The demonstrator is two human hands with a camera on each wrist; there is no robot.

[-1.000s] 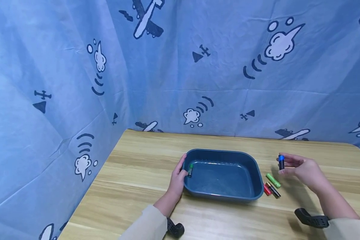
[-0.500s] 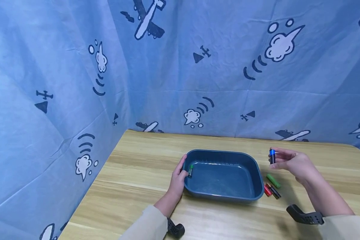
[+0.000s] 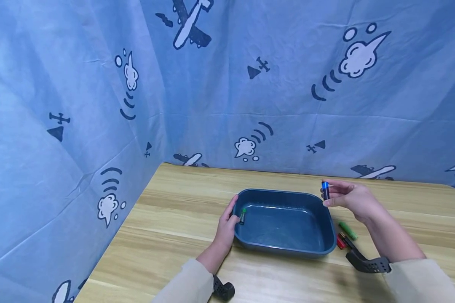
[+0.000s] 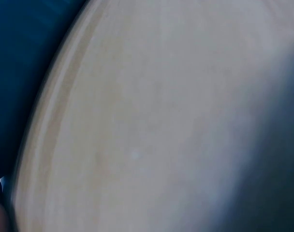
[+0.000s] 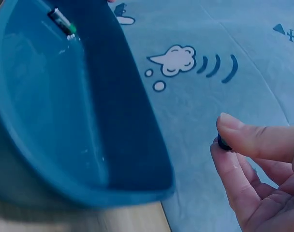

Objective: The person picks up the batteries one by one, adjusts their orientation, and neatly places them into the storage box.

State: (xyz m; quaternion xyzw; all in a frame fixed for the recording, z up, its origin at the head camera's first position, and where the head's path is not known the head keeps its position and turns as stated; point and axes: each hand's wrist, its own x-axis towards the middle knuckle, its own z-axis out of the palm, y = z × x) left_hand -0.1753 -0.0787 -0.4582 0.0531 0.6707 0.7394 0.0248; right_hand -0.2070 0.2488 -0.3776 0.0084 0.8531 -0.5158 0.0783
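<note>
A dark blue plastic bin (image 3: 282, 229) sits on the wooden table. My left hand (image 3: 224, 229) grips its left wall, thumb over the rim and fingers along the outside. Close to that thumb, a green-topped battery (image 3: 242, 216) lies inside the bin; the right wrist view shows the same battery (image 5: 62, 21). My right hand (image 3: 358, 202) pinches a black battery with a blue end (image 3: 325, 191) between thumb and fingertips, held upright above the bin's far right corner. In the right wrist view only a dark end of this battery (image 5: 224, 142) shows.
Right of the bin lie a green battery (image 3: 348, 231), a red battery (image 3: 341, 242) and a black battery with a gold tip (image 3: 345, 238), partly covered by the right wrist mount (image 3: 365, 261). A blue patterned curtain (image 3: 288, 105) hangs behind the table (image 3: 186, 202).
My right hand has moved left with the blue-ended battery, from over the table to the bin's right edge. My left hand stays on the bin.
</note>
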